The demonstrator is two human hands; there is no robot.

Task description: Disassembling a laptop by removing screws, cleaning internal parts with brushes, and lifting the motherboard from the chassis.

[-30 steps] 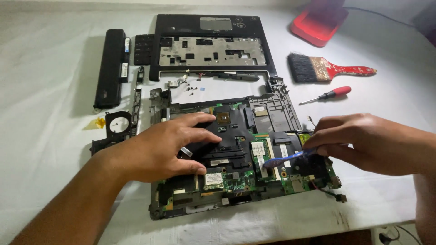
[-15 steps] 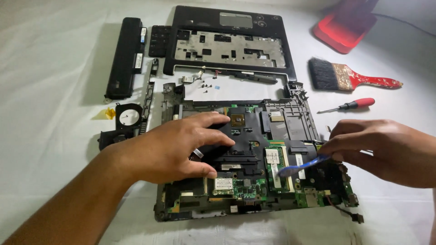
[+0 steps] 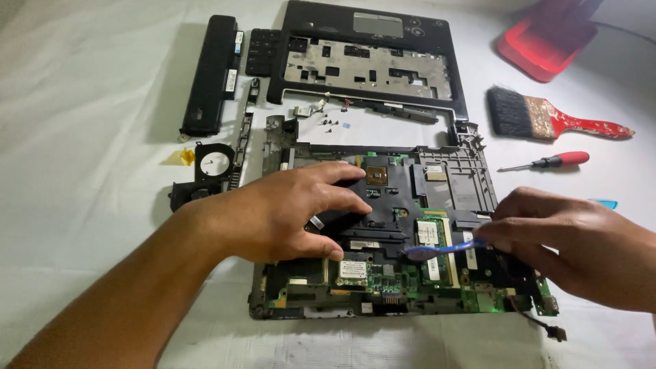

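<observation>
Blue plastic is the thing to watch: a thin blue pry tool (image 3: 441,250) sits pinched in the right hand (image 3: 574,242), thumb and fingertips closed on its near end, its tip lying low over the green memory cards (image 3: 434,247) at the middle right of the laptop base (image 3: 410,225). That hand comes in from the right edge, knuckles up, wrist low over the board's right corner. The left hand (image 3: 280,215) reaches in from the lower left on a long forearm, palm down and fingers spread, pressing flat on the black part in the middle of the board; its grip is apart, clamped on nothing, just bearing down. Its forefinger points toward the small brown chip (image 3: 376,176), stopping just short of it.

So the pry tool lies to the right of the flat hand, the two hands near but not touching, and the opened laptop base rests on the white cloth of the tabletop (image 3: 89,137) beneath them both.

Behind the base lies the black top cover (image 3: 369,65), with a few loose screws (image 3: 328,124) between the two. A long black battery (image 3: 208,75) lies at far left, a round fan (image 3: 213,162) below it. To the right: a red-handled brush (image 3: 553,119), a red-handled screwdriver (image 3: 550,162), and a red tray (image 3: 543,44) at the top corner, its contents too blurred to tell.
</observation>
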